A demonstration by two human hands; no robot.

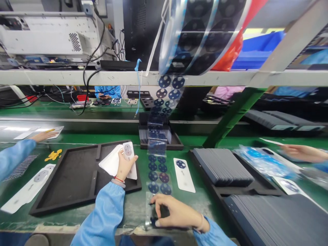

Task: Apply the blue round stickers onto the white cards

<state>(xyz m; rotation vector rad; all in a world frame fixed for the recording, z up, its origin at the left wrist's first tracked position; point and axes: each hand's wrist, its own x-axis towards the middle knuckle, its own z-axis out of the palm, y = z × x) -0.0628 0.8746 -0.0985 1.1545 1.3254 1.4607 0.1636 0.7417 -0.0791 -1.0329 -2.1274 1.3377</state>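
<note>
My left hand [125, 163] is closed around several white phone back covers [110, 163], the front one with a round camera ring, above a black tray [70, 174]. My right hand [174, 210] is curled at the near end of a clear strip of round dark camera stickers [153, 176], thumb and forefinger bent together in a pinch on it. Whether a single sticker is between the fingertips is too small to tell. The strip runs down from a large roll [200, 37] overhead. Right of it lies a white phone back cover [183, 175] with a dark round sticker on it.
Black trays [210, 184] with stacked grey panels [222, 167] stand at right. A co-worker's hand [304, 152] is by blue plastic bags [266, 160]. Another person's hand [44, 136] is at left, near yellow pieces [53, 155]. A white shelf beam [107, 78] and green post [230, 118] cross the view.
</note>
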